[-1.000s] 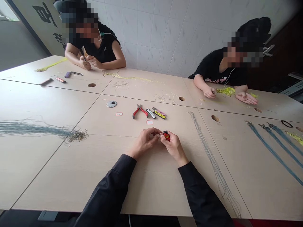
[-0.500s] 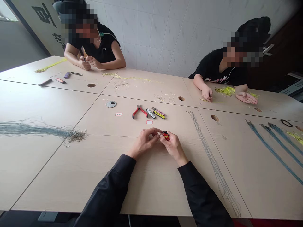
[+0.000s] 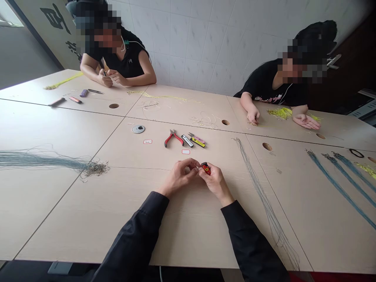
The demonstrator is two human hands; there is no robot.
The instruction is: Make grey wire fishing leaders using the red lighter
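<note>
My left hand (image 3: pixel 182 174) is closed in a pinch at the middle of the table, on a thin cord (image 3: pixel 141 168) that runs left toward a bundle of blue-grey cords (image 3: pixel 44 161). Against its fingertips, my right hand (image 3: pixel 215 181) is wrapped round a red lighter (image 3: pixel 206 168) with a black top. The cord's end between the fingertips is too small to make out. Beyond the hands lie red-handled pliers (image 3: pixel 174 138), a white lighter (image 3: pixel 187 141), a yellow lighter (image 3: pixel 197 142) and pink snips (image 3: pixel 197 138).
Loose grey cords (image 3: pixel 258 188) lie to the right, with blue cord bundles (image 3: pixel 337 184) farther right. A metal disc (image 3: pixel 138 129) rests beyond my left hand. Two people (image 3: pixel 129 62) (image 3: pixel 273 86) sit across the table (image 3: pixel 88 219), handling small items.
The hand of the person at the far right has moved slightly left and toward the table edge opposite me. My own hands have barely moved.
</note>
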